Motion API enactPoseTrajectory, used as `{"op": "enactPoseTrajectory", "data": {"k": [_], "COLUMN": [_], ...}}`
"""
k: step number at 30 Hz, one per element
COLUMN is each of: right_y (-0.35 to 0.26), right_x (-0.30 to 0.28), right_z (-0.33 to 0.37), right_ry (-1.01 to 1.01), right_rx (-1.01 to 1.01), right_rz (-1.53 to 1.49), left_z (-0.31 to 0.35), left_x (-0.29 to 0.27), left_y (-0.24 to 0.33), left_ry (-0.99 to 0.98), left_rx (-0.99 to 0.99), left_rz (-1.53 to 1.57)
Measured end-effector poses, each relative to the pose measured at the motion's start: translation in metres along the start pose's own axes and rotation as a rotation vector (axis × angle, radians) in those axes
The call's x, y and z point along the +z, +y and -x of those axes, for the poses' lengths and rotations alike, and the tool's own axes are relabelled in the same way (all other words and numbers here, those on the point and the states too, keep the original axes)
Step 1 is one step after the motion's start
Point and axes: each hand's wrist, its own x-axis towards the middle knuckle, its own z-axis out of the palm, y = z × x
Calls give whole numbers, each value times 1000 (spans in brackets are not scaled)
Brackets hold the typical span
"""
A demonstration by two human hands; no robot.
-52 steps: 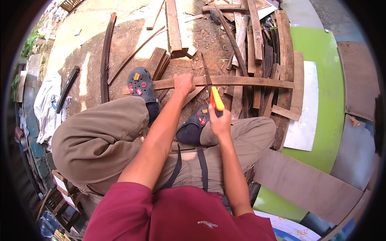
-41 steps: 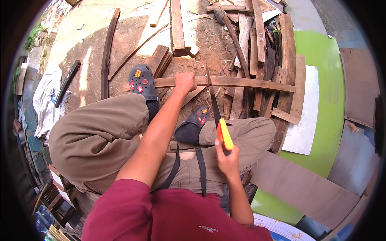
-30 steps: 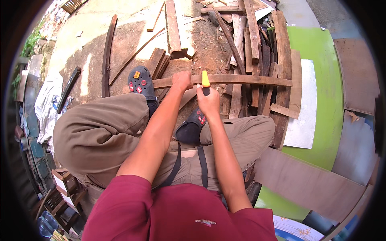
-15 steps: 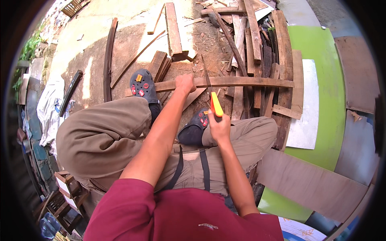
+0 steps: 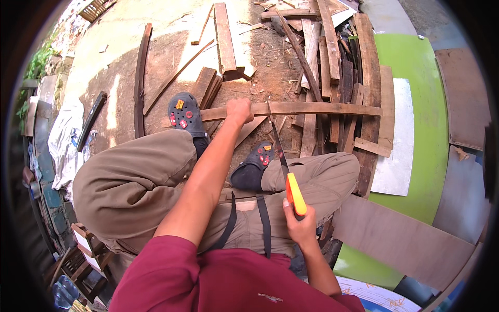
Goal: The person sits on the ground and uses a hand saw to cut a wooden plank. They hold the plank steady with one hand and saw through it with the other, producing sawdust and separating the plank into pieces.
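Observation:
A long wooden plank [image 5: 322, 108] lies crosswise in front of me. My left hand [image 5: 239, 111] is closed around it, just left of the saw. My left foot, in a dark clog [image 5: 186, 115], presses on the plank's left end. In my right hand [image 5: 301, 223] is the yellow, orange and black handle of a hand saw [image 5: 281, 151]. The tip of its blade rests at the plank's near edge, a little right of my left hand. My other clog [image 5: 260, 155] is on the ground below the plank.
Stacked old timbers [image 5: 369, 67] lie to the right, with a green sheet [image 5: 416, 104] and a white panel [image 5: 397, 140] beyond. Wooden blocks [image 5: 206, 86] and a long beam [image 5: 224, 39] lie ahead. A dark strip of wood [image 5: 141, 78] and white cloth [image 5: 66, 138] are at left.
My right hand has drawn the saw back toward me and to the right, so only the blade's tip end is at the plank. My left hand stays in place.

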Motion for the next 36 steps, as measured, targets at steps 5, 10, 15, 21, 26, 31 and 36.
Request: {"op": "enactPoseTrajectory", "data": {"k": [5, 10, 15, 21, 26, 31, 36], "right_y": [14, 20, 2, -10, 16, -5, -14], "right_x": [52, 80, 15, 13, 83, 63, 13], "right_z": [-132, -140, -33, -41, -196, -155, -41], "right_ry": [94, 114, -23, 6, 208, 27, 8], "right_rx": [-59, -57, 63, 14, -148, -27, 28], "right_rz": [-75, -54, 18, -8, 42, 57, -56], "left_z": [-16, 0, 8, -2, 2, -7, -9], "left_x": [0, -5, -5, 19, -9, 2, 9], "left_y": [5, 7, 5, -8, 23, 2, -5], "left_ry": [-1, 43, -14, 85, 39, 75, -51], "left_rx": [34, 36, 10, -6, 39, 15, 55], "left_rz": [23, -27, -15, -2, -4, 15, 49]}}
